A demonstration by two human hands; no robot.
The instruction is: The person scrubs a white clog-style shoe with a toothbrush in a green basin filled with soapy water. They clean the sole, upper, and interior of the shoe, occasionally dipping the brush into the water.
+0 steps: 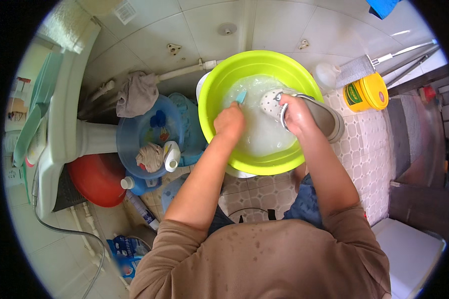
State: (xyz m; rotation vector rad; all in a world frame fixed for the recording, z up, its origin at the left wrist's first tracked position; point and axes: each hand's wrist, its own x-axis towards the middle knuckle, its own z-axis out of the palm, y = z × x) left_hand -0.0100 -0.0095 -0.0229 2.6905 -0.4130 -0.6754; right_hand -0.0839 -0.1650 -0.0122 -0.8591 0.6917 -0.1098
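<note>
Gripping a brush, left hand faces shoe-holding right hand.

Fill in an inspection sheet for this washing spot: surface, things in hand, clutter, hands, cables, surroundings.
Surface: tiled floor, patterned, partly wet-looking.
Things in hand: lime-green basin of cloudy soapy water; grey and white perforated shoe held over the basin's right rim; teal brush at the shoe's toe.
Clutter: blue basin holding a rag and a white bottle; grey cloth over a pipe; red basin; yellow tub; blue bottle.
Hands: left hand shut on the brush; right hand shut on the shoe.
Cables: grey hose looping across the floor at lower left.
Surroundings: white pedestal sink at left; white tiled wall.
</note>
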